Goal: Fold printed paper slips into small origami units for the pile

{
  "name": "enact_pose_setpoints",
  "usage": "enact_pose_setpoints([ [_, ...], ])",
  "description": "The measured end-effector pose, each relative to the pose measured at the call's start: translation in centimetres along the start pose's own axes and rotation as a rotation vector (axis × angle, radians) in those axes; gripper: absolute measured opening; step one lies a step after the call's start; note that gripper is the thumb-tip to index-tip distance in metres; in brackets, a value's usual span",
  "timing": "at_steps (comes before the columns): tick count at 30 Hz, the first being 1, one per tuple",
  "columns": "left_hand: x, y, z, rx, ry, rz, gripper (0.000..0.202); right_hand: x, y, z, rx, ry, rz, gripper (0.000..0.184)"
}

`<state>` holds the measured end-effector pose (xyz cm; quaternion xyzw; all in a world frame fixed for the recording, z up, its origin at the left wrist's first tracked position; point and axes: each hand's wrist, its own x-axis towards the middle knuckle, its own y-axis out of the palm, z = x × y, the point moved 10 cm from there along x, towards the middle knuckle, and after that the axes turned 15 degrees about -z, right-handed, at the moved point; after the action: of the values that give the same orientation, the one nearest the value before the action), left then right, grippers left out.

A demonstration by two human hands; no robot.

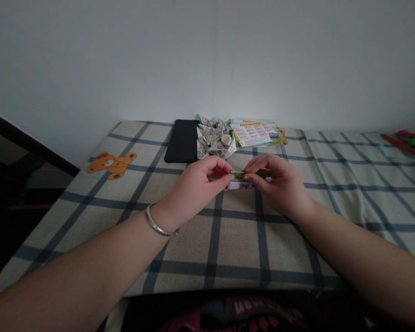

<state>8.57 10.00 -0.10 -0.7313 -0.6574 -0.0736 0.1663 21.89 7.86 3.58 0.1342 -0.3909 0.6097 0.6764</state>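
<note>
Both hands meet over the middle of a checked cloth (235,240). My left hand (197,186), with a silver bangle on its wrist, pinches the left end of a small folded strip of printed paper (244,177). My right hand (280,184) pinches the right end of the same strip. The strip is held flat just above the cloth, and its white lower flap shows between the fingers.
Behind the hands lie a black phone (182,140), a heap of several folded paper pieces (215,140) and a stack of printed leaflets (256,133). A teddy bear print (112,163) marks the cloth at left. Red and green strips (410,143) lie far right. A white wall stands behind.
</note>
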Motion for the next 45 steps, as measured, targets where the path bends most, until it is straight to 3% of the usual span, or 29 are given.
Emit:
enact_pose_setpoints([
  [19, -0.2, 0.2, -0.5, 0.013, 0.025, 0.024, 0.005, -0.2, 0.2, 0.3, -0.054, -0.039, 0.025, 0.007],
  [25, 0.1, -0.8, -0.9, 0.04, 0.026, -0.068, 0.007, -0.4, 0.0, -0.7, -0.064, 0.067, 0.02, 0.011],
  [33, 0.6, -1.1, 0.4, -0.148, -0.102, -0.112, 0.011, -0.9, 0.5, -3.0, 0.052, 0.275, 0.017, 0.022],
  [45, 0.6, -0.7, 0.1, -0.191, -0.071, -0.089, 0.018, -0.7, 0.2, -2.9, 0.2, 0.301, -0.048, 0.024],
])
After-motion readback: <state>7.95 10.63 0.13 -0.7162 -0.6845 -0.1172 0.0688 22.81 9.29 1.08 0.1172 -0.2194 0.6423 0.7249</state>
